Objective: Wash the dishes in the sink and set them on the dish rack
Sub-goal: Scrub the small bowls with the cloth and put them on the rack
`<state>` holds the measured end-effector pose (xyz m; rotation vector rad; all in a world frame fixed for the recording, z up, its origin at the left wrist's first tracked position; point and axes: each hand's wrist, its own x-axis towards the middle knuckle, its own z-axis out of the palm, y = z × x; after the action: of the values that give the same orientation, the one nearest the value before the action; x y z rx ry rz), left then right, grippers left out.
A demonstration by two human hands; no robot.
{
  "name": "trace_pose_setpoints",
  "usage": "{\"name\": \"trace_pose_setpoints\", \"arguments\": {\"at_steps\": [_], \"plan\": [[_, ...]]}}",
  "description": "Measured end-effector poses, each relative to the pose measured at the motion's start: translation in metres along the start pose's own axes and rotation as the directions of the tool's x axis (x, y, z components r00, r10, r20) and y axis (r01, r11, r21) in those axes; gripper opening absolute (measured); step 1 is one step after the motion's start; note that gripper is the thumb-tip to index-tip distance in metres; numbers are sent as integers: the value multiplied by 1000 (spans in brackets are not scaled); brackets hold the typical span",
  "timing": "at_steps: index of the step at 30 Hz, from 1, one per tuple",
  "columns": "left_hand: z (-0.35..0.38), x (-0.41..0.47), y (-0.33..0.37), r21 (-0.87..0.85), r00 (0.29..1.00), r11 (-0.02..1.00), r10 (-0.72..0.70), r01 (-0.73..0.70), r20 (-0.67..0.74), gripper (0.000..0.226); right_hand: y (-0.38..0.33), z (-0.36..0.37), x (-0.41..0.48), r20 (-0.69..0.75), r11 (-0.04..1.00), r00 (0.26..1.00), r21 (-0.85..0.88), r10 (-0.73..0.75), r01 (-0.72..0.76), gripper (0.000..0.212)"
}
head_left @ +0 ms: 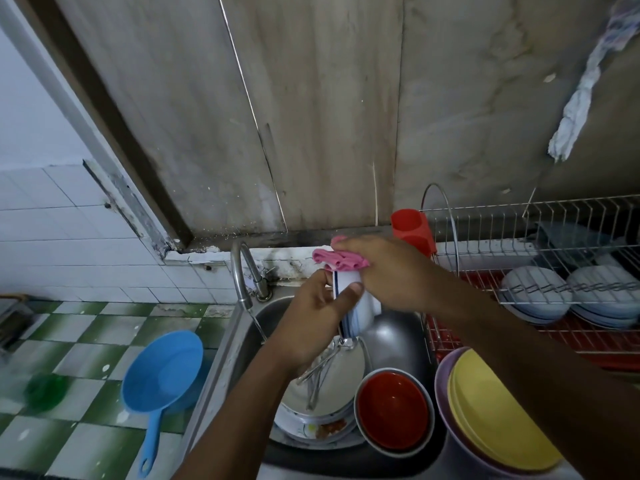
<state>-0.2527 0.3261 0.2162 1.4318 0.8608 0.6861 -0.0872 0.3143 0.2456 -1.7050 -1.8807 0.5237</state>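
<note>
Above the steel sink [249,336] my left hand [313,323] grips a white mug with dark blue stripes [358,315], tilted on its side. My right hand [388,271] holds a pink cloth [337,259] against the mug's upper end. Beneath them lie stacked plates [311,422] with several metal utensils [320,370] on top and a red bowl with a grey outside [393,410]. The wire dish rack [554,216] stands at the right with stacks of grey-white plates [535,292] inside.
Water runs from the curved tap [242,268] into the sink. A red cup [412,230] hangs on the rack's left end. Yellow and purple bowls [491,410] are stacked at the sink's right. A blue dipper [162,375] and a green scrubber [45,391] lie on the tiled counter.
</note>
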Motion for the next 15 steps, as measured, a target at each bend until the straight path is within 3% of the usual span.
{"name": "trace_pose_setpoints", "arguments": {"at_steps": [2,4,6,10,12,15], "plan": [[5,2,4,-40,998,999,-22,20,-50,17,1,-6,5,25,997,998,40,62,-63,51],[12,6,12,-257,988,962,-121,94,-91,20,-3,-8,9,-9,996,996,-12,86,-86,53],[13,10,22,-507,980,846,-199,162,-19,38,-12,-4,4,-41,986,999,-164,17,-24,64],[0,15,31,-814,976,552,-205,179,76,65,-30,25,-18,-119,920,977,-374,-175,120,73],[-6,18,33,-873,969,458,-238,167,61,70,-21,46,-26,-209,898,949,-421,-235,130,75],[-6,22,38,-879,956,457,-294,134,-7,47,4,67,-37,-391,936,873,-305,-292,177,86]]}}
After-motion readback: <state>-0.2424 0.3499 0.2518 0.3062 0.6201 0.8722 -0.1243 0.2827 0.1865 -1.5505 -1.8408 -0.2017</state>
